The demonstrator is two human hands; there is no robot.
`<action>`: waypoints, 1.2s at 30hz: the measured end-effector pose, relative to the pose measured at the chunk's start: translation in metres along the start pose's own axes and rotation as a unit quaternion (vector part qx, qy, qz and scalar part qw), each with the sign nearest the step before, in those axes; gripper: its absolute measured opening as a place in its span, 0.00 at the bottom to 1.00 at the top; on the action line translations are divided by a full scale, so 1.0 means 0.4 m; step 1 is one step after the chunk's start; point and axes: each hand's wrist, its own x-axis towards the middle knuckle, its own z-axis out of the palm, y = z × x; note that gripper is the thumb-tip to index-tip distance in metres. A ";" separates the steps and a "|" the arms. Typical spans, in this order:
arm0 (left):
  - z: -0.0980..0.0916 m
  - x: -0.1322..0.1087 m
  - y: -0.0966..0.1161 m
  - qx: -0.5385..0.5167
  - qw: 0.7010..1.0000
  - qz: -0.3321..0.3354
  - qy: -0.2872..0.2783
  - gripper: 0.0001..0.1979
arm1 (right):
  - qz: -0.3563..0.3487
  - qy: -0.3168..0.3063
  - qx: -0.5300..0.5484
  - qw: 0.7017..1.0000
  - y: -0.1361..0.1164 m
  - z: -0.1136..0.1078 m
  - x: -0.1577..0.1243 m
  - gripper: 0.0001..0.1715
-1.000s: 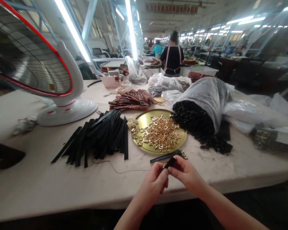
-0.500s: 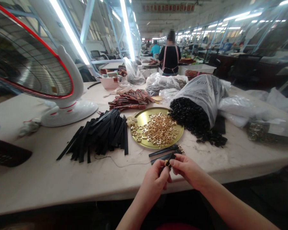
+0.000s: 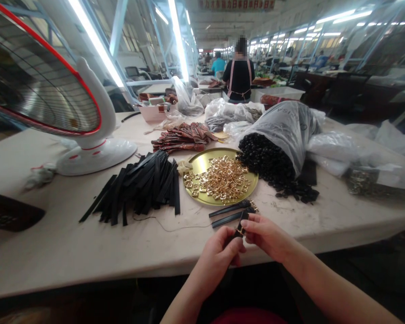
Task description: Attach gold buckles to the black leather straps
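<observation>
Near the table's front edge, my left hand [image 3: 224,246] and my right hand [image 3: 263,234] meet, both closed on one black strap [image 3: 244,217] that carries a small gold buckle [image 3: 241,230]. The buckle shows between my fingertips; part of the strap is hidden by the fingers. Just beyond lie two black straps with buckles [image 3: 230,209] at their right ends. Behind them a round gold tray [image 3: 197,164] bears a heap of gold buckles [image 3: 224,177]. To the left is a pile of loose black strips [image 3: 143,186].
Small black pieces [image 3: 266,157] spill from a plastic bag [image 3: 288,130] on the right. Brown strips [image 3: 184,137] lie behind the tray. A white fan [image 3: 97,155] stands at the left. A person [image 3: 239,76] stands farther back. One thread [image 3: 175,228] lies on the table [image 3: 121,256].
The gold buckle is more visible between my fingers, and the strap is turned slightly. My right hand has shifted a little. The whole view has moved slightly.
</observation>
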 end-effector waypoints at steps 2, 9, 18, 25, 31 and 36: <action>0.002 0.007 -0.003 -0.008 1.000 0.000 0.016 0.11 | -0.031 0.006 -0.054 0.998 -0.005 0.005 -0.001 0.09; -0.007 0.026 -0.016 -0.018 0.999 -0.005 0.032 0.12 | 0.051 0.005 0.037 0.998 0.007 0.009 0.013 0.09; -0.014 0.029 -0.013 -0.028 0.997 -0.032 0.062 0.11 | 0.014 0.030 0.032 0.999 0.015 0.008 0.028 0.10; 0.002 0.027 -0.012 -0.041 0.996 -0.052 0.066 0.11 | -0.050 0.048 -0.139 0.988 0.007 0.011 0.008 0.12; 0.013 0.020 -0.027 -0.008 0.995 -0.022 0.100 0.10 | -0.300 0.092 -0.425 0.849 0.031 0.020 -0.030 0.03; 0.011 0.007 -0.022 -0.042 0.995 -0.029 0.085 0.15 | -0.283 0.080 -0.393 0.871 0.025 0.023 -0.040 0.08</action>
